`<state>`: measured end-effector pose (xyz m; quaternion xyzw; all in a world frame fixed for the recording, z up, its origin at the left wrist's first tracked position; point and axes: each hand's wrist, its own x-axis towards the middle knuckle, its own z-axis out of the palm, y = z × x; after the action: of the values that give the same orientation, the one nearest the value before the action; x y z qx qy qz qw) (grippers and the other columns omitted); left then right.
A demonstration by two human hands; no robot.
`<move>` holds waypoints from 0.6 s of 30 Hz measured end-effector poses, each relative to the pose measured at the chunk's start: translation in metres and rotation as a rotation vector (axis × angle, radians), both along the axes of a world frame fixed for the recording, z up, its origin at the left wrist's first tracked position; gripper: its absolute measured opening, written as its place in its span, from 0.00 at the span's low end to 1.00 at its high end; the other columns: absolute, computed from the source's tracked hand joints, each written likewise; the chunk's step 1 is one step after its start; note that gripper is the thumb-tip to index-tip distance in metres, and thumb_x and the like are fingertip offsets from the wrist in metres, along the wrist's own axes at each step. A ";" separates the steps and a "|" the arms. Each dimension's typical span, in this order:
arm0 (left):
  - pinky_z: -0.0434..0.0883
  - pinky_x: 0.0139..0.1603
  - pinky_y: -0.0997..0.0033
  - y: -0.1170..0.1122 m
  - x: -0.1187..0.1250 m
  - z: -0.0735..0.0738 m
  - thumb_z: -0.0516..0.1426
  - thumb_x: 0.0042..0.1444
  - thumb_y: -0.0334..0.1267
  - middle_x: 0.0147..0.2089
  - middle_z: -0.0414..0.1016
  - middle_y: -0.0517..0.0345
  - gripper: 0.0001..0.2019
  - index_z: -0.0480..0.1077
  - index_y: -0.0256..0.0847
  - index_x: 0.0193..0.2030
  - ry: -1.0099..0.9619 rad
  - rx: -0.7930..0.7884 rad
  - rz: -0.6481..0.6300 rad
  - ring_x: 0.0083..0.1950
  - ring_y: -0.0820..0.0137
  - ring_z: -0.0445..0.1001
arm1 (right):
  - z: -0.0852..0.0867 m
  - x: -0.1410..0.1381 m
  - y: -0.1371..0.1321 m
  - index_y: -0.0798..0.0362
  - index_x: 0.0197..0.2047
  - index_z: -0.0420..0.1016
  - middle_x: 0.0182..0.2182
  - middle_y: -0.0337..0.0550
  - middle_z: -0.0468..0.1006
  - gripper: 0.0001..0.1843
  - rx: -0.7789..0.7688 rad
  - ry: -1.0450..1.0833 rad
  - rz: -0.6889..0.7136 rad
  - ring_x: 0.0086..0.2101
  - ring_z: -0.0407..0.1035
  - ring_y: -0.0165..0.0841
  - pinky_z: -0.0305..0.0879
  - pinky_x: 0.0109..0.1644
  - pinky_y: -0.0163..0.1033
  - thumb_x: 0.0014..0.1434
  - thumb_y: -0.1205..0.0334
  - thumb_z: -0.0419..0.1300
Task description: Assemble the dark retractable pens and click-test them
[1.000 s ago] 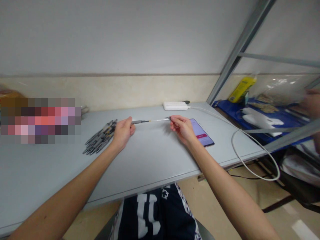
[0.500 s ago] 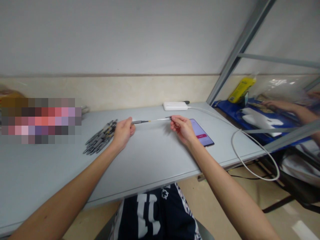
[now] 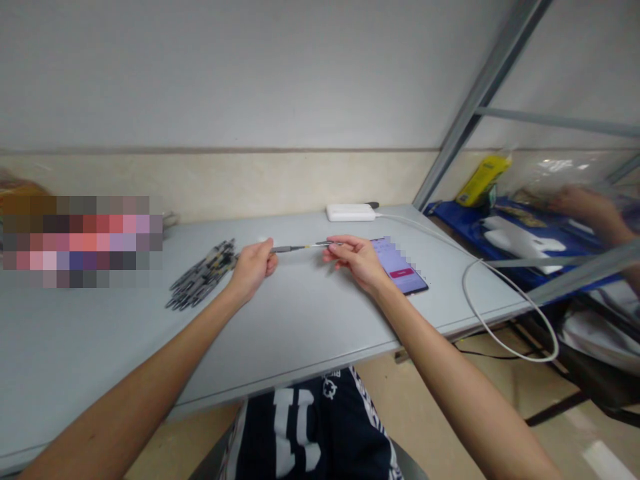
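A thin grey pen [image 3: 300, 248] is stretched level between my two hands, just above the grey table [image 3: 300, 320]. My left hand [image 3: 254, 263] is closed round its left end. My right hand [image 3: 356, 259] pinches the right end with the fingertips. The part between the hands shows a dark barrel and a pale, thin section toward the right. A heap of several dark grey pens [image 3: 203, 275] lies on the table just left of my left hand.
A phone [image 3: 404, 270] with a lit screen lies right of my right hand. A white power bank [image 3: 351, 212] sits at the back, its white cable [image 3: 500, 293] looping off the table's right edge. Another person's hand [image 3: 580, 200] moves over a blue tray [image 3: 465, 223] at right.
My hands have come closer together, so the visible stretch of pen between them is shorter. The other person's hand at the right has shifted over the blue tray.
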<state>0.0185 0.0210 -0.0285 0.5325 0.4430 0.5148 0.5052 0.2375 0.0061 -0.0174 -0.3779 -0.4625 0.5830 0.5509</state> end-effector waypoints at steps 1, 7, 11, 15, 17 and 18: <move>0.48 0.18 0.75 0.000 0.000 0.000 0.50 0.59 0.43 0.13 0.54 0.66 0.19 0.54 0.41 0.18 0.003 -0.010 -0.018 0.15 0.79 0.51 | 0.000 0.000 0.000 0.54 0.35 0.77 0.27 0.43 0.81 0.17 0.003 -0.008 0.009 0.28 0.75 0.33 0.61 0.22 0.30 0.40 0.58 0.71; 0.48 0.18 0.74 0.000 0.000 -0.002 0.49 0.59 0.44 0.13 0.53 0.66 0.20 0.54 0.41 0.17 0.034 -0.015 -0.035 0.16 0.79 0.51 | 0.000 0.001 -0.001 0.55 0.34 0.78 0.26 0.43 0.80 0.16 0.018 -0.056 0.011 0.26 0.74 0.31 0.62 0.24 0.31 0.41 0.59 0.71; 0.47 0.18 0.73 0.000 0.000 -0.002 0.49 0.59 0.46 0.13 0.53 0.65 0.21 0.54 0.41 0.16 0.078 -0.012 -0.046 0.15 0.79 0.50 | 0.000 0.000 -0.002 0.56 0.34 0.78 0.25 0.43 0.80 0.15 0.045 -0.102 0.018 0.24 0.73 0.29 0.61 0.24 0.31 0.42 0.59 0.70; 0.50 0.19 0.74 0.001 -0.001 -0.005 0.51 0.58 0.49 0.14 0.56 0.65 0.21 0.56 0.40 0.18 0.054 0.002 -0.075 0.16 0.79 0.52 | 0.001 -0.001 -0.003 0.56 0.34 0.78 0.25 0.43 0.80 0.16 0.036 -0.128 0.007 0.24 0.72 0.30 0.61 0.24 0.32 0.41 0.57 0.70; 0.53 0.20 0.75 0.002 -0.001 -0.007 0.52 0.57 0.50 0.16 0.59 0.64 0.20 0.59 0.39 0.20 0.044 0.029 -0.082 0.18 0.78 0.56 | 0.001 -0.001 -0.003 0.56 0.33 0.77 0.24 0.43 0.80 0.16 0.030 -0.131 -0.007 0.24 0.72 0.30 0.61 0.24 0.32 0.41 0.56 0.70; 0.56 0.21 0.75 0.002 -0.001 -0.007 0.53 0.57 0.50 0.18 0.61 0.64 0.19 0.60 0.39 0.21 0.042 0.046 -0.083 0.19 0.78 0.58 | 0.001 -0.001 -0.003 0.56 0.32 0.77 0.24 0.43 0.80 0.17 0.028 -0.133 -0.017 0.24 0.72 0.30 0.61 0.24 0.32 0.41 0.55 0.70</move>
<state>0.0172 0.0228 -0.0358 0.5724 0.4190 0.4924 0.5043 0.2362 0.0036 -0.0162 -0.4120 -0.5029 0.5454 0.5291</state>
